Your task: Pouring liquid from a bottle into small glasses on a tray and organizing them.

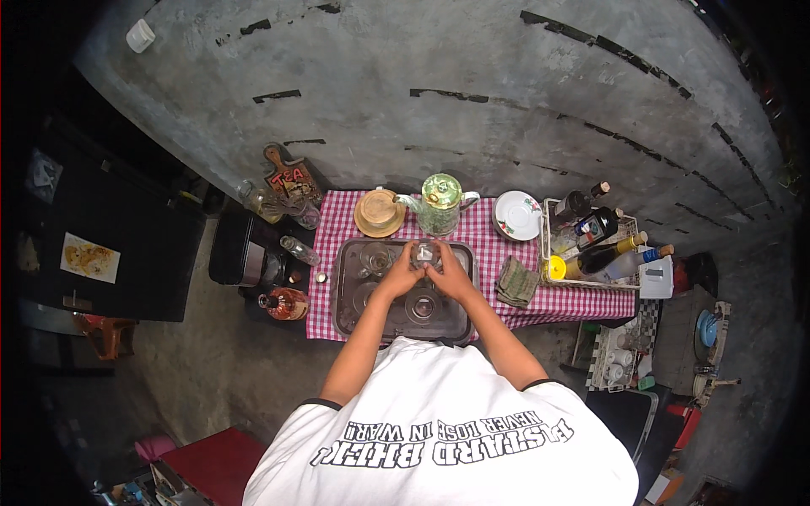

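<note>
Both my hands meet over the far part of a dark serving tray (342, 308). Between them is a clear glass cup (426, 251). My left hand (402, 276) wraps its left side, and my right hand (450, 277) closes round its right side. To the left on the tray stands another clear glass cup (374, 261). A clear glass saucer (364, 296) lies nearer me, partly hidden by my left forearm. A round clear glass piece (423, 308) sits on the tray between my forearms; whether it is a cup on a saucer, I cannot tell.
On the checked tablecloth (388, 200) stand a green teapot (440, 205), a wooden round piece (379, 212), white plates (516, 217), a folded cloth (516, 282) and a basket (634, 228) of bottles. Left are a glass bottle (285, 304) and a coffee machine (239, 250). A grey wall (363, 126) rises behind.
</note>
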The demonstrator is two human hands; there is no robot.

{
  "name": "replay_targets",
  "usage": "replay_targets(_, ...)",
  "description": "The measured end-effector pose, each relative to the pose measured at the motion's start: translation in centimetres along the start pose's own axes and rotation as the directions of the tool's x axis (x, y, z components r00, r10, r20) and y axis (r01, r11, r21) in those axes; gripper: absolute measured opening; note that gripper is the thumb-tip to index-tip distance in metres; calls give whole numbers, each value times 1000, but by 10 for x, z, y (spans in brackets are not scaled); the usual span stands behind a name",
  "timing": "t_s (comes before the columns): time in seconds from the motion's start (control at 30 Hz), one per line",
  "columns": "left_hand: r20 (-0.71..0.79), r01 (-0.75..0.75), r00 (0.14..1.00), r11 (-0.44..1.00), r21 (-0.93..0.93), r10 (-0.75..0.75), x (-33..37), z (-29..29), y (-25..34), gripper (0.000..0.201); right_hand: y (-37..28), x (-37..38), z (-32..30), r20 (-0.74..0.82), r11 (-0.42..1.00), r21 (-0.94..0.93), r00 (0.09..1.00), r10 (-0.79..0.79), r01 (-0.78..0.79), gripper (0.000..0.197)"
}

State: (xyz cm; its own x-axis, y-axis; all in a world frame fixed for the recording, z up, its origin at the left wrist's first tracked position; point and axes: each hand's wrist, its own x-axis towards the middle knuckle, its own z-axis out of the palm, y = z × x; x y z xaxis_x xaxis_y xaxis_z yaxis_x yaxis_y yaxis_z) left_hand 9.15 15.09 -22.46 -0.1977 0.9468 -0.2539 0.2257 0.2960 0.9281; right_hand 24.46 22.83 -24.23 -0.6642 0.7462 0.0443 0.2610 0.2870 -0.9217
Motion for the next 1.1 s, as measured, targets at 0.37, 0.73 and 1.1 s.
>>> replay_targets(0.37, -43, -45, 998, 999, -23, 44, 4, 1, -7, 80, 6, 4, 2, 13, 1000, 13, 1000, -5, 5, 64)
replay_targets(0.73, -16, -9, 1000, 999, -46, 9, 6, -2, -2, 78, -4, 8, -5, 58, 999, 19, 997, 47, -48, 64)
replay_targets(1.1, -15, 2, 1000, 1000, 25, -2, 10, -1, -10, 78, 1, 4, 2, -15, 999, -43, 1000, 22, -23, 63)
